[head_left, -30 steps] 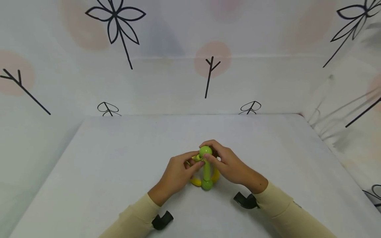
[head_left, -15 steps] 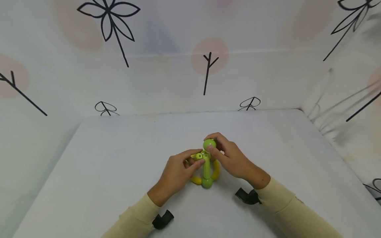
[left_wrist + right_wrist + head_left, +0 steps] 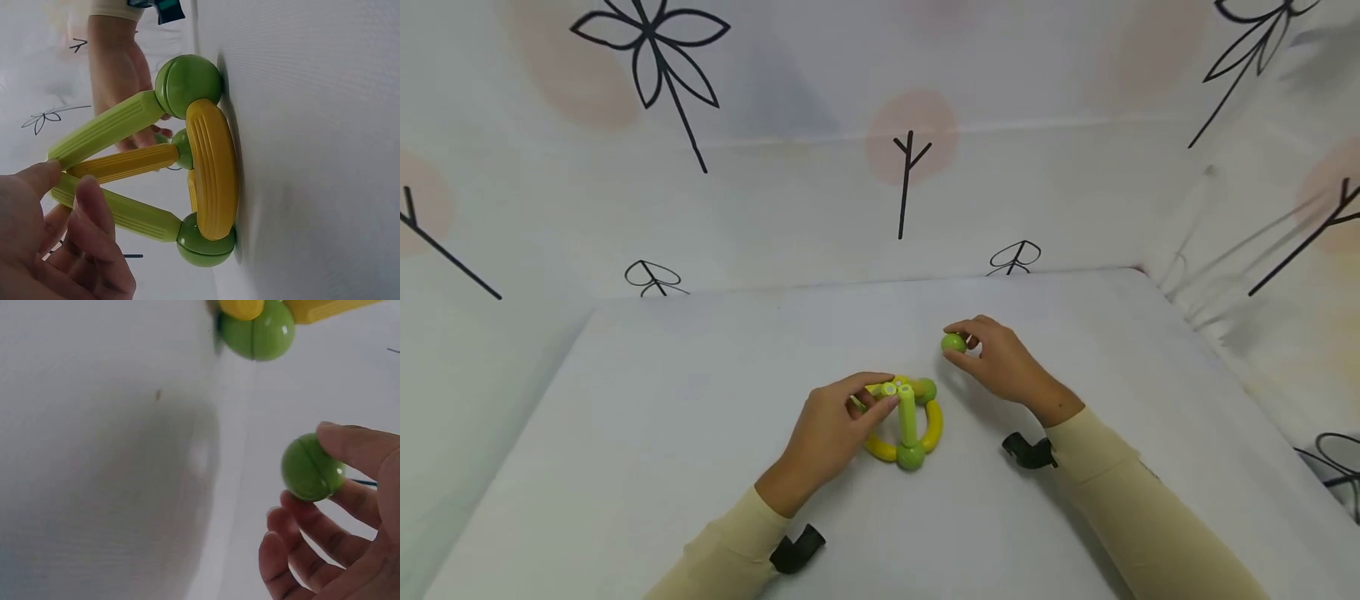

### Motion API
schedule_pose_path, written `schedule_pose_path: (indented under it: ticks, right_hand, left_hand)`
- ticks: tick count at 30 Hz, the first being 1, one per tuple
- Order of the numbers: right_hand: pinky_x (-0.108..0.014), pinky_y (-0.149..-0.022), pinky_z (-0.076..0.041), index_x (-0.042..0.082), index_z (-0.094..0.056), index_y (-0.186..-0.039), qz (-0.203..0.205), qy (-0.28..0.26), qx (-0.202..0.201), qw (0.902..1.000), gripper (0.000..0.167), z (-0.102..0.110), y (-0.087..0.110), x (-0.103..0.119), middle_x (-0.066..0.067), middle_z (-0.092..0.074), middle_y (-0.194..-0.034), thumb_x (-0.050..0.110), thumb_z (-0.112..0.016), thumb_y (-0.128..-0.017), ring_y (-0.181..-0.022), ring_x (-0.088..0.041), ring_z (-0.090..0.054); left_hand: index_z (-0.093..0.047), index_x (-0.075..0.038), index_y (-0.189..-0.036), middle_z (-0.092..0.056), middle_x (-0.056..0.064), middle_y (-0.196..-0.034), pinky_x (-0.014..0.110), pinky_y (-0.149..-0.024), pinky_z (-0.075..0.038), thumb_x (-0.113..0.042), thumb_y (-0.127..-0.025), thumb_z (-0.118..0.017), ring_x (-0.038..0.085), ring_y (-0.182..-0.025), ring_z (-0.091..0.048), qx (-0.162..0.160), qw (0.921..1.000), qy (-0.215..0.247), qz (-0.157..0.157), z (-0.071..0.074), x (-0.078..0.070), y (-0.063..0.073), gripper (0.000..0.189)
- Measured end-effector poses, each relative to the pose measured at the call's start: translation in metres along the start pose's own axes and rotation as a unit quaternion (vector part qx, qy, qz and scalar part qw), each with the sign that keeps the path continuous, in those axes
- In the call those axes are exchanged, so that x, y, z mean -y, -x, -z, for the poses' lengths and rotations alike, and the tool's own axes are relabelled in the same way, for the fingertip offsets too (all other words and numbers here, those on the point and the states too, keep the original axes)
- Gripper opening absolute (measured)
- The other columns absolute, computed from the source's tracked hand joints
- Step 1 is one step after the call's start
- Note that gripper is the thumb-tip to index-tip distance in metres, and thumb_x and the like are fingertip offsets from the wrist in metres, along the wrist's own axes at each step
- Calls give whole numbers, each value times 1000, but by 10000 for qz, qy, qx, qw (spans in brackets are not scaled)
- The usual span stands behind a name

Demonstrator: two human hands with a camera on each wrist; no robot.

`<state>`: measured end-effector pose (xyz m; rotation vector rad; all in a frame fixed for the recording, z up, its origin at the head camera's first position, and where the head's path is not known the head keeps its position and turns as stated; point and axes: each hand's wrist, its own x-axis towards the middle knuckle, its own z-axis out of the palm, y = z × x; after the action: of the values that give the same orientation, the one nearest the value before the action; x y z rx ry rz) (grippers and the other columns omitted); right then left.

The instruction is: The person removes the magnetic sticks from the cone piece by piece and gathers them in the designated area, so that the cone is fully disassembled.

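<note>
My right hand (image 3: 1003,367) pinches a glossy green ball (image 3: 953,342) between thumb and fingers, up and to the right of a ball-and-rod toy frame. My left hand (image 3: 827,429) holds the frame's leaning rods together by their upper ends. Two of these rods are light green, such as the near rod (image 3: 907,417); the third, a yellow rod (image 3: 125,164), leans in behind them. Their lower ends meet green balls (image 3: 189,86) on the table. Curved yellow pieces (image 3: 214,169) join those balls into a ring. My left fingers partly hide the rod tops.
The white table (image 3: 700,358) spreads around the frame. Behind it rises a pale wall (image 3: 790,208) with black plant drawings. Black curved wrist pieces (image 3: 797,550) sit at both sleeves.
My right hand has lifted the green ball off the rod tops and carried it right and away, uncovering the bare rod ends. My left hand keeps its grip on the rods.
</note>
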<state>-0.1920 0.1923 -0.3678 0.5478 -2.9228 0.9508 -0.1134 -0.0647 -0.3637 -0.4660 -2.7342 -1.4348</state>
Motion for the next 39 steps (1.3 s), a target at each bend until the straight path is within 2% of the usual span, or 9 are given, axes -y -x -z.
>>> schedule_pose_path:
  ticks: [8, 16, 19, 23, 26, 30, 35, 39]
  right_hand:
    - [-42, -84, -53, 3, -58, -136, -442, 119, 523, 9976, 41, -8, 0, -15, -14, -65, -124, 9, -65, -96, -109, -30, -60]
    - [-46, -91, -52, 3, -58, -136, -426, 155, 649, 9969, 40, -12, -1, -19, -16, -64, -129, 8, -64, -97, -108, -29, -62]
    - [-49, -97, -50, 4, -57, -137, -484, 261, 617, 9966, 42, -12, -1, -15, -17, -61, -135, 10, -65, -97, -115, -32, -60]
    - [-53, -105, -46, 5, -60, -135, -223, 281, 378, 9986, 38, -10, 1, -2, -17, -59, -137, 9, -63, -97, -124, -35, -56]
    - [-53, -100, -49, 7, -64, -130, 220, 18, 275, 9994, 33, -10, 5, 12, -13, -60, -134, 6, -57, -98, -123, -33, -54]
    - [-48, -90, -51, 10, -67, -126, 759, -219, 255, 9965, 35, -11, 15, 30, -10, -60, -132, 1, -54, -95, -120, -30, -52]
    - [-46, -93, -50, 11, -66, -128, 1036, -287, 516, 9929, 41, -12, 23, 45, -7, -58, -134, -2, -56, -90, -121, -27, -53]
    - [-43, -92, -52, 16, -64, -132, 1141, -360, 912, 9886, 40, -15, 24, 50, -1, -60, -131, 4, -58, -94, -111, -21, -58]
  left_hand:
    - [-71, -26, -121, -65, -8, -83, 22, -50, -46, -33, -93, -72, 8, -62, -54, 60, 9999, -35, 116, 1, 2, 2, 29]
    - [-71, -25, -121, -65, -9, -84, 21, -52, -47, -34, -94, -71, 8, -63, -54, 78, 9999, -59, 31, 2, 2, 3, 28]
    - [-71, -26, -121, -65, -9, -84, 21, -52, -47, -35, -95, -69, 7, -63, -54, 134, 9999, -78, 7, 2, 2, 3, 28]
    - [-71, -26, -122, -65, -9, -84, 22, -51, -47, -35, -95, -69, 7, -62, -54, 107, 9999, -121, -43, 3, 3, 3, 28]
    - [-71, -25, -121, -64, -10, -83, 22, -51, -47, -34, -95, -70, 7, -61, -53, 80, 9998, -184, -70, 3, 3, 2, 28]
    - [-71, -25, -122, -64, -9, -83, 22, -51, -46, -33, -95, -69, 8, -61, -53, 100, 9996, -237, -130, 5, 4, 1, 28]
    - [-71, -23, -122, -65, -9, -84, 22, -51, -46, -34, -96, -68, 7, -61, -52, 85, 9992, -275, -272, 6, 2, -1, 29]
    - [-71, -21, -122, -65, -8, -83, 21, -51, -45, -35, -96, -68, 6, -61, -51, 70, 9989, -297, -368, 7, 2, -1, 29]
